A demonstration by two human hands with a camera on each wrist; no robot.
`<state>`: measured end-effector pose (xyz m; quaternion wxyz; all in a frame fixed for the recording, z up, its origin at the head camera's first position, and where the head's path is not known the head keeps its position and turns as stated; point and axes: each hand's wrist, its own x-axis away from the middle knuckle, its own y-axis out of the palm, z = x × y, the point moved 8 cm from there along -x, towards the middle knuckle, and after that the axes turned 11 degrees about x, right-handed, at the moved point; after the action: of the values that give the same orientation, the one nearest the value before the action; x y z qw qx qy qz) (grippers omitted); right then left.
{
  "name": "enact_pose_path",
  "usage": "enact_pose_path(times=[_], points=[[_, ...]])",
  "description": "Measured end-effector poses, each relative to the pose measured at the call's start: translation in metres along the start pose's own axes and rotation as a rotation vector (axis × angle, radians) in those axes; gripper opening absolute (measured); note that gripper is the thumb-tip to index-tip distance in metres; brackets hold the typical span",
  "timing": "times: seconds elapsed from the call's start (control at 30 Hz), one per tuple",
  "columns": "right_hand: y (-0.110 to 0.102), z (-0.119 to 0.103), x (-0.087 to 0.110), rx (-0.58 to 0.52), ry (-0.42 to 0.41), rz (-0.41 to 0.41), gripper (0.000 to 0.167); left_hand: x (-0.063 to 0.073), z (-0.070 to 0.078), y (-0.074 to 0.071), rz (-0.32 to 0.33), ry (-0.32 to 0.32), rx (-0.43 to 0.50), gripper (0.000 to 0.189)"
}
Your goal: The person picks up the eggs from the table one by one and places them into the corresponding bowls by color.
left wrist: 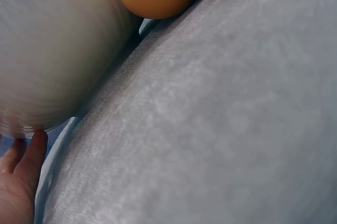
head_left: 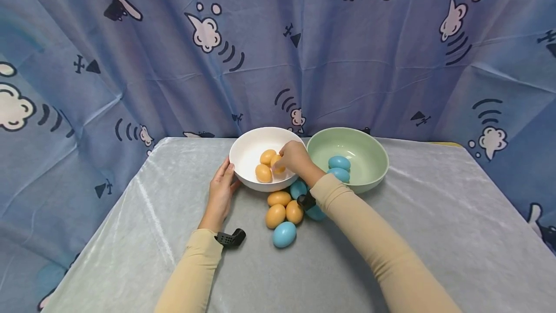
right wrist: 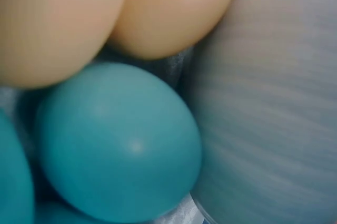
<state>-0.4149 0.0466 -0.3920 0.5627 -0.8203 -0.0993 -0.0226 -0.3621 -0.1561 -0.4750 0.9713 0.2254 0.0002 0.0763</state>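
My right hand [head_left: 297, 156] reaches into the white bowl [head_left: 243, 151], its fingers pinching an orange egg [head_left: 278, 164] close to the bowl's floor. Two more orange eggs [head_left: 263, 173] lie beside it in the bowl. Against the bowl's left outer side rests my left hand [head_left: 222, 190]; the left wrist view shows its fingertips [left wrist: 35, 153] touching the wall, fingers fairly straight. In front of the bowl, a loose cluster of orange eggs [head_left: 275, 216] and blue eggs [head_left: 284, 234] lies on the table, partly hidden by my right wrist.
A green bowl [head_left: 369, 168] stands just right of the white one, with two blue eggs [head_left: 339, 162] visible inside. The grey cloth-covered table [head_left: 143, 235] extends to both sides. Behind it hangs a blue patterned curtain [head_left: 260, 37]. In the right wrist view a blue egg [right wrist: 121, 145] sits close by the white bowl.
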Motion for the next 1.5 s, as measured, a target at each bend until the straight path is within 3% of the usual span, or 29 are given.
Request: enact_pose_path(times=[0.27, 0.6, 0.87, 1.2, 1.5], points=[[-0.001, 0.004, 0.001, -0.014, -0.009, 0.016, 0.044, 0.001, -0.002, 0.001, -0.001, 0.003, 0.015, 0.057], [-0.014, 0.018, 0.016, -0.377, -0.047, 0.017, 0.041, 0.001, -0.001, 0.000, 0.003, 0.001, 0.012, 0.057], [-0.028, 0.019, 0.043, -0.559, -0.135, -0.015, 0.044, 0.000, 0.005, 0.002, -0.009, -0.001, 0.010, 0.056], [-0.029, 0.044, 0.086, -0.566, -0.150, -0.081, 0.044, 0.001, 0.003, 0.004, -0.015, 0.005, 0.004, 0.056], [-0.029, 0.078, 0.114, -0.569, -0.145, -0.035, 0.053, 0.001, 0.002, 0.001, -0.005, 0.002, 0.020, 0.057]])
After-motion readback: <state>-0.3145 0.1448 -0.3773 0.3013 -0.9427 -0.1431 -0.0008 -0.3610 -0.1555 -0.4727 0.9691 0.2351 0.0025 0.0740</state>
